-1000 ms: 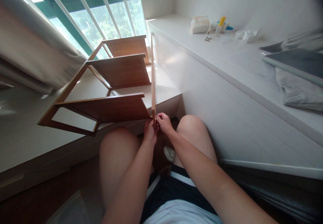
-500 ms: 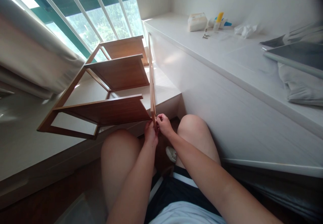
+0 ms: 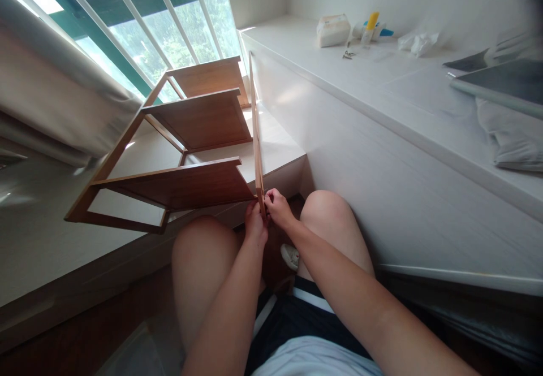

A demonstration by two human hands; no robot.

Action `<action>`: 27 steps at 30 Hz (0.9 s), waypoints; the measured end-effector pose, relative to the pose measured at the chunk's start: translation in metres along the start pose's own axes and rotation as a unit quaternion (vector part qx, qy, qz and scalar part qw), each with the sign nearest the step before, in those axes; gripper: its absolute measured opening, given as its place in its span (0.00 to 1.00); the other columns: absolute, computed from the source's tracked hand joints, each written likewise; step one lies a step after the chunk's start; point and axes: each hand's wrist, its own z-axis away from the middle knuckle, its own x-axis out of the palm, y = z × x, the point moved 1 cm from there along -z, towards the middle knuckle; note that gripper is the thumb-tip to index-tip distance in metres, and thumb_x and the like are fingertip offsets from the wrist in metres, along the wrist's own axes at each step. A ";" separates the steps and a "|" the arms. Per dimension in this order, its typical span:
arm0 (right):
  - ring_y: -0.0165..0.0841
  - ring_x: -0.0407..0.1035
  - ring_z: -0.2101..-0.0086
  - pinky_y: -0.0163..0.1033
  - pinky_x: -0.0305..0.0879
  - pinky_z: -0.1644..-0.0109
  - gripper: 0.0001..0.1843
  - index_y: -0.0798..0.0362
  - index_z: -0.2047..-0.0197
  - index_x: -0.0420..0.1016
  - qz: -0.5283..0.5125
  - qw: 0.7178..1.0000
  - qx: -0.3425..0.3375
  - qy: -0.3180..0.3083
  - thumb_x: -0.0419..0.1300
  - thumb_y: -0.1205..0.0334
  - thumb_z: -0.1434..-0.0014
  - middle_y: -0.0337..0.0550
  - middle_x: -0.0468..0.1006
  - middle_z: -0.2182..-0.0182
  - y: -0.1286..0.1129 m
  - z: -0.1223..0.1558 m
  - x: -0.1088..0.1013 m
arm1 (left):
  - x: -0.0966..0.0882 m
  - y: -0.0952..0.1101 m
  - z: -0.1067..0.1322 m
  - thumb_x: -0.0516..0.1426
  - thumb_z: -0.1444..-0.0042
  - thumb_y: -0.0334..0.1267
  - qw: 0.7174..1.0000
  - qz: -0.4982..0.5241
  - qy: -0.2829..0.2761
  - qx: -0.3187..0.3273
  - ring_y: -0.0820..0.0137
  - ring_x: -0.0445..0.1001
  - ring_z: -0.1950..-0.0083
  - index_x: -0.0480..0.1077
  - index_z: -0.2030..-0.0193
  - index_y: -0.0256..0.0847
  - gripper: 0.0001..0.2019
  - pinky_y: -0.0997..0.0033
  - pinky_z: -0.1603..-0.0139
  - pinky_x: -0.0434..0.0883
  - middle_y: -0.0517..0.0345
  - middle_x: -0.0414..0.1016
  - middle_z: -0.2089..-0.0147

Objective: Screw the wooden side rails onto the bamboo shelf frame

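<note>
Since a second ago, little has moved: both hands have stayed at the near end of the shelf's side rail, now sitting slightly lower in view as the head camera has tipped.

A wooden shelf unit with three brown boards lies on its side, resting on a pale window ledge and jutting toward the person's bare knees. Its thin side rail runs edge-on, straight toward the camera. The left hand grips the rail's near end from the left, fingers curled closed against it. The right hand meets it from the right, fingertips pinched tight on the same end; whether they also hold a small part cannot be told.

A small white object lies on the dark floor between the knees. To the right stands a long white counter, carrying a tissue box, a yellow-capped bottle, small metal pieces and crumpled plastic at its far end. A beige curtain hangs at left, beside a barred window.
</note>
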 end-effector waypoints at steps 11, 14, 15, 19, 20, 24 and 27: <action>0.29 0.70 0.79 0.33 0.67 0.74 0.06 0.50 0.65 0.65 -0.048 0.998 0.039 -0.027 0.55 0.58 0.38 0.35 0.75 0.75 -0.008 0.001 -0.002 | -0.002 0.001 -0.003 0.67 0.58 0.39 1.000 -0.002 0.021 0.003 0.79 0.67 0.77 0.72 0.59 0.40 0.18 0.79 0.76 0.60 0.65 0.72 0.73; 0.28 0.70 0.78 0.32 0.67 0.73 0.07 0.50 0.67 0.67 -0.069 0.996 0.045 -0.030 0.56 0.57 0.39 0.35 0.75 0.76 -0.010 0.001 -0.003 | -0.001 0.003 -0.002 0.67 0.58 0.39 1.000 -0.002 0.029 0.001 0.78 0.68 0.77 0.72 0.61 0.39 0.16 0.78 0.75 0.60 0.64 0.72 0.74; 0.28 0.70 0.78 0.32 0.67 0.73 0.08 0.51 0.67 0.67 -0.077 0.995 0.047 -0.031 0.56 0.57 0.39 0.35 0.75 0.76 -0.010 0.001 -0.003 | -0.001 0.003 -0.002 0.66 0.58 0.38 1.000 -0.003 0.031 0.001 0.78 0.68 0.77 0.72 0.61 0.39 0.16 0.78 0.75 0.61 0.64 0.73 0.73; 0.28 0.68 0.79 0.32 0.66 0.75 0.09 0.51 0.68 0.67 -0.108 0.992 0.054 -0.034 0.56 0.56 0.39 0.35 0.74 0.78 -0.006 -0.002 -0.001 | 0.000 0.004 -0.002 0.66 0.56 0.38 0.999 -0.005 0.035 -0.004 0.79 0.68 0.77 0.72 0.63 0.38 0.14 0.78 0.75 0.61 0.63 0.73 0.73; 0.28 0.68 0.79 0.32 0.66 0.75 0.09 0.51 0.68 0.67 -0.116 0.991 0.055 -0.034 0.56 0.55 0.39 0.35 0.74 0.78 -0.004 -0.002 0.000 | 0.000 0.004 -0.002 0.66 0.56 0.38 0.999 -0.004 0.035 -0.005 0.79 0.68 0.77 0.72 0.63 0.38 0.13 0.78 0.75 0.61 0.63 0.73 0.73; 0.28 0.68 0.79 0.32 0.67 0.75 0.10 0.51 0.68 0.67 -0.141 0.988 0.057 -0.039 0.58 0.53 0.41 0.36 0.74 0.78 0.002 -0.005 0.004 | -0.001 0.005 -0.004 0.67 0.56 0.37 0.999 -0.003 0.038 -0.003 0.78 0.69 0.76 0.73 0.63 0.37 0.13 0.77 0.73 0.64 0.63 0.73 0.75; 0.28 0.68 0.79 0.33 0.67 0.75 0.12 0.51 0.68 0.67 -0.149 0.986 0.056 -0.039 0.58 0.51 0.41 0.36 0.74 0.78 0.005 -0.005 0.005 | -0.002 0.006 -0.006 0.67 0.56 0.38 0.999 -0.005 0.036 -0.002 0.78 0.69 0.76 0.73 0.63 0.37 0.14 0.78 0.73 0.65 0.62 0.73 0.75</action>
